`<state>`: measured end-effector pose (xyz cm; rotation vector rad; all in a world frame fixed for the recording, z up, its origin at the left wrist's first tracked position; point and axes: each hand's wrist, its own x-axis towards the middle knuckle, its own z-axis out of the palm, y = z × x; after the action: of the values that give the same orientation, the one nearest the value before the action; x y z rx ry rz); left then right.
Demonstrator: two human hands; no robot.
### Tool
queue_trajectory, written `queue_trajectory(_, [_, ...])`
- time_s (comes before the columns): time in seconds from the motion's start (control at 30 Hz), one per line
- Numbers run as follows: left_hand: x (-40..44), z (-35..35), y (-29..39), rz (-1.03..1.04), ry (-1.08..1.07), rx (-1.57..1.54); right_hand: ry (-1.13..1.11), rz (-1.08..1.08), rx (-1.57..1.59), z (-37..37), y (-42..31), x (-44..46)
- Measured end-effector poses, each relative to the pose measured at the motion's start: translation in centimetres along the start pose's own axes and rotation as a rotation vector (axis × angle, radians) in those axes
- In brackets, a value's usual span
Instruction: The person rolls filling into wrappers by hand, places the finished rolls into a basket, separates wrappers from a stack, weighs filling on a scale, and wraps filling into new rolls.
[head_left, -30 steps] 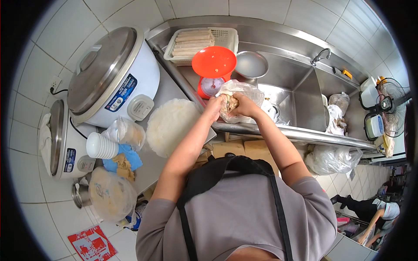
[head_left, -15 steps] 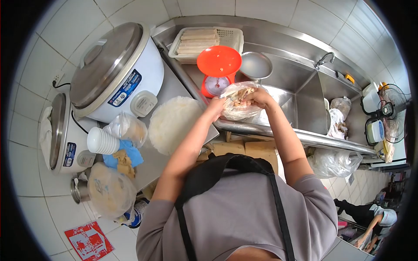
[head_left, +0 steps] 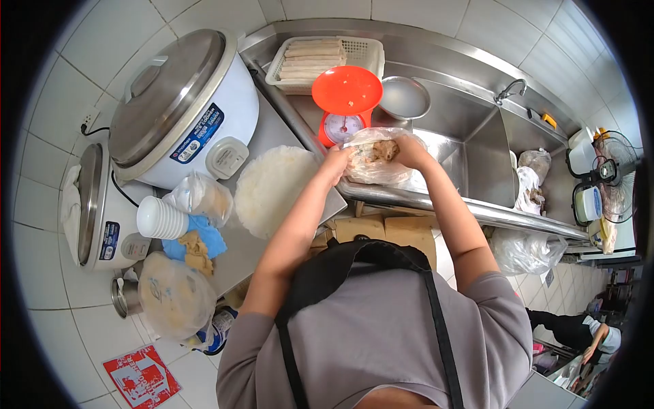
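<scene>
A clear plastic bag (head_left: 372,174) with brownish and pale food in it is over the sink's front edge. My left hand (head_left: 336,165) grips its left side, fingers closed on the plastic. At the bag's right side is my right hand (head_left: 411,151), its fingers partly inside the opening, against a brown piece of food (head_left: 385,150); the fingertips are hard to make out. Just behind the bag stands a red scale (head_left: 347,92) with small crumbs on its pan. A metal bowl (head_left: 405,98) sits to the right of the scale.
White basket (head_left: 373,56) of pale rolls behind the scale. Left counter: round stack of pale wrappers (head_left: 276,191), white cups (head_left: 162,219), large cooker (head_left: 184,109). Double sink (head_left: 446,150) with faucet (head_left: 511,90) and fan (head_left: 613,167) rightward. Another person (head_left: 579,331) is at far lower right.
My right hand first closed over the food at the bag's mouth, then moved right, uncovering the contents. The bag now sits slightly further right and more open. The view has shifted slightly.
</scene>
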<state>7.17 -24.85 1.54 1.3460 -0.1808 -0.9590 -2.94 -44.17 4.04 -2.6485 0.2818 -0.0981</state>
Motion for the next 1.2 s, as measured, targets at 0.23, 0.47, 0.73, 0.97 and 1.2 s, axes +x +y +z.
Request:
queue_trajectory(0.23, [-1.4,2.0,1.4,0.066,-0.075,-0.17,-0.129,0.198,0.362,-0.3,-4.2,0.4])
queue_trajectory(0.47, [-0.9,0.0,-0.5,0.017,-0.047,-0.193,-0.185,0.01,-0.02,2.7,-4.8,0.3])
queue_trajectory(0.73, [-1.1,-0.6,-1.5,0.048,0.011,-0.145,-0.357,0.155,0.613,4.5,-3.1,0.7])
queue_trajectory(0.97, [-0.9,-0.9,-1.3,0.005,-0.028,-0.128,-0.395,0.182,1.184,-0.5,-1.9,-1.1])
queue_trajectory(1.2, [-2.2,1.0,-1.0,0.085,0.02,-0.059,-0.365,-0.119,0.99,-9.6,-5.9,3.0])
